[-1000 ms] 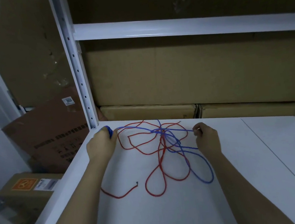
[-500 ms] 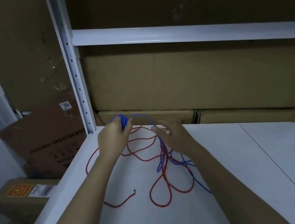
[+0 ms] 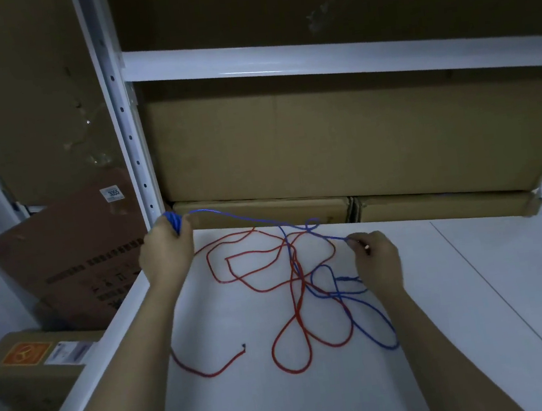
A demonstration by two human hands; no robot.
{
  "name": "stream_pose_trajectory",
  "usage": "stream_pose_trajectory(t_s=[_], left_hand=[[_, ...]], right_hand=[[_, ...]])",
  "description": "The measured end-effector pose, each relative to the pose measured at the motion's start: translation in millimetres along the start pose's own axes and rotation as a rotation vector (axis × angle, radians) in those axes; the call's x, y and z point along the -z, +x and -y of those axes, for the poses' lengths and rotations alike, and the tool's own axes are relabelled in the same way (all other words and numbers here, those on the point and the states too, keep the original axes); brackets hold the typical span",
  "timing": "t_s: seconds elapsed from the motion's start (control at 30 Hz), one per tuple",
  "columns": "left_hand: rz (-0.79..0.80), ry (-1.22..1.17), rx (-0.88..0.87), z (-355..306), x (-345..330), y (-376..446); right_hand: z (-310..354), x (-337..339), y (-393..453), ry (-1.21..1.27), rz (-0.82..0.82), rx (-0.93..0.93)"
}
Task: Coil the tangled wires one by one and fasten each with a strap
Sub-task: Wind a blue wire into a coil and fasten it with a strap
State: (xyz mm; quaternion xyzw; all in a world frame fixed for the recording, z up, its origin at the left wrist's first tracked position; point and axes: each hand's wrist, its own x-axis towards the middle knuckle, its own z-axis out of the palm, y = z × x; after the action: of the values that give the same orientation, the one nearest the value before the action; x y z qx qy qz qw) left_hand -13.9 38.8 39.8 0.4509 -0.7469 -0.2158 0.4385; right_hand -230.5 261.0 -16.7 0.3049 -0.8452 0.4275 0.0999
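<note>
The left hand (image 3: 165,249) is closed in a fist round a small bundle of coiled turns of the blue wire (image 3: 345,295), the bundle showing at the top of the fist, raised just above the far left corner of the white worktop (image 3: 479,299). From that fist a single blue strand runs taut across to the right hand (image 3: 377,262), which pinches it between thumb and fingertips with the other fingers curled in. About midway between the two hands the strand carries a small loop. The slack remainder of the blue wire lies on the worktop just below and to the left of the right hand, in loose curves that run down alongside the right forearm. The red wire (image 3: 271,273) lies spread in wide loops on the worktop between the two hands and nearer the person, crossing the blue one in several places; one free red end lies by the left forearm. Beyond both hands, flat cardboard boxes (image 3: 324,151) are stacked under a white shelf beam (image 3: 330,58), and past the left hand stands a white perforated upright (image 3: 122,121) with more cartons (image 3: 73,250) behind and below it.
</note>
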Motion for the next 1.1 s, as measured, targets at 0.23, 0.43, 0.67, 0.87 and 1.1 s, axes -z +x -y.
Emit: stream_pose_trajectory(t_s=[0.23,0.43,0.67,0.87,1.1], left_hand=[[0.042,0.002,-0.043,-4,-8,-6],[0.072,-0.015,-0.120,-18,-10,-15],[0.405,-0.395,-0.023,-23,0,-25],[0.573,-1.242,0.439,-28,9,-33],[0.337,-1.598,0.468,-18,5,-9]], right_hand=[[10,-12,-4,-0.234,0.175,0.152],[59,-19,-7,0.252,0.010,0.200],[108,-6,22,0.759,-0.210,0.055],[84,-30,38,-0.001,-0.074,0.355],[58,-56,-6,-0.207,0.130,0.692]])
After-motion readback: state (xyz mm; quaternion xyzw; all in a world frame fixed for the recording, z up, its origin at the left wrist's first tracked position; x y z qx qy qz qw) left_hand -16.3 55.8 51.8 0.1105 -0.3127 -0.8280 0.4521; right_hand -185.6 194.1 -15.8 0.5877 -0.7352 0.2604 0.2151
